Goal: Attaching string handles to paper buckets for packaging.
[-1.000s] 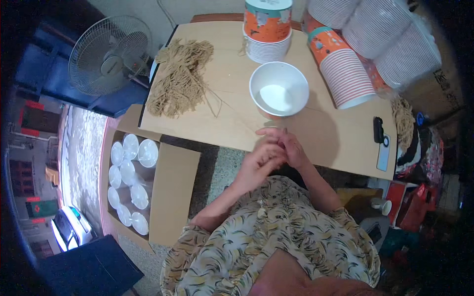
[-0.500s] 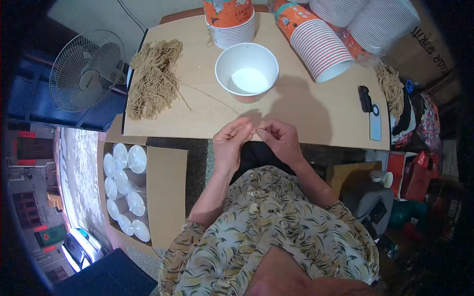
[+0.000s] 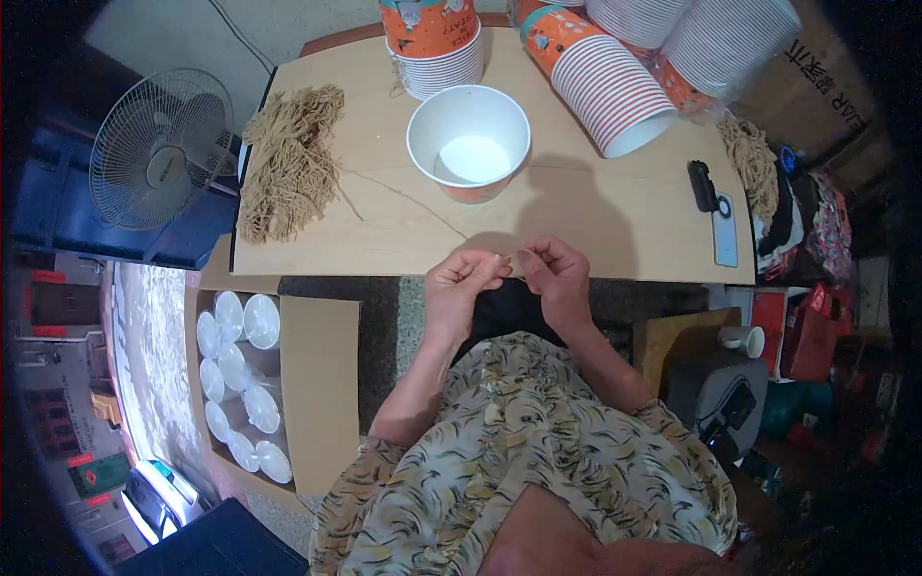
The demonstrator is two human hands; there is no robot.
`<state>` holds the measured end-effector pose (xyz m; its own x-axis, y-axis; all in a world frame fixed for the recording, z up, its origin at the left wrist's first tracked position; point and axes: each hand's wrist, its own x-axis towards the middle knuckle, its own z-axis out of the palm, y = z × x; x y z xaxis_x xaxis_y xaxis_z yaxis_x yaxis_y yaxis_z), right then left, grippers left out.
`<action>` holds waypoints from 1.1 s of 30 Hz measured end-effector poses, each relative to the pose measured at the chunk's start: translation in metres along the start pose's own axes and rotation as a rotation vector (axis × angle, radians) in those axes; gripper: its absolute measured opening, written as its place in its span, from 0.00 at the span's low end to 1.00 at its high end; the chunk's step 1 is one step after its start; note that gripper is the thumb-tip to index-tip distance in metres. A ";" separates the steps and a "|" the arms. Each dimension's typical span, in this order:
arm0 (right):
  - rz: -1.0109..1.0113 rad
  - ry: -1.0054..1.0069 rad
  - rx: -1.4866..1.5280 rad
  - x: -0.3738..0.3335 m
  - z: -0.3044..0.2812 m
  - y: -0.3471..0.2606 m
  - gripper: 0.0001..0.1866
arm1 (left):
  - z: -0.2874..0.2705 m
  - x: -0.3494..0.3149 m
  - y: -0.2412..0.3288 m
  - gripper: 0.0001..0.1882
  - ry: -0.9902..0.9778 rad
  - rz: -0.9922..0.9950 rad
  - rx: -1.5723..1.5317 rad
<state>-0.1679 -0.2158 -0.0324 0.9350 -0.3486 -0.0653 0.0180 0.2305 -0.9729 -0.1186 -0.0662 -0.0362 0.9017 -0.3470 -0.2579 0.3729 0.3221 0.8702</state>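
At the table's near edge my left hand [image 3: 453, 296] and my right hand [image 3: 563, 284] meet, each with thumb and forefinger pinched. Between the fingertips a thin end of tan twine [image 3: 408, 199] just shows; its strand trails across the table towards the left hand from the side of a tan twine bundle [image 3: 288, 173]. Just beyond the hands stands a white paper bucket [image 3: 437, 130], upright, with an orange outside. Nothing shows inside it. What the fingers do to the twine is partly hidden.
Behind the bucket rises a stack of orange paper buckets [image 3: 437, 72]. Another stack [image 3: 615, 96] lies on its side at the back right. A black clip-like object [image 3: 703, 185] and a pale blue-white flat object [image 3: 724, 230] lie right. An open carton [image 3: 327, 384] of clear lids is left below; a fan [image 3: 163, 154] stands beyond.
Both hands have come slightly lower and nearer to me, still pinched together. The whole view has shifted a little; the bucket and twine bundle stay put on the table.
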 end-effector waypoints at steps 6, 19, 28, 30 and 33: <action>-0.051 0.030 -0.115 0.019 -0.020 -0.041 0.05 | -0.011 0.042 0.062 0.06 0.070 0.793 0.853; -0.193 -0.167 -0.415 0.049 0.008 -0.054 0.03 | -0.029 0.035 0.036 0.13 -0.097 0.948 1.238; -0.186 -0.203 -0.614 0.050 0.010 -0.025 0.06 | -0.035 0.019 0.020 0.14 -0.095 0.898 1.287; -0.239 -0.190 -0.702 0.053 0.009 -0.019 0.06 | -0.035 0.018 0.017 0.14 -0.098 0.876 1.302; -0.205 -0.190 -0.710 0.053 0.006 -0.017 0.06 | -0.034 0.018 0.016 0.15 -0.100 0.888 1.322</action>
<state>-0.1167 -0.2321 -0.0182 0.9836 -0.1443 0.1084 0.0255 -0.4837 -0.8749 -0.0890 -0.0373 -0.0409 0.6822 -0.5452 0.4873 -0.7310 -0.4933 0.4714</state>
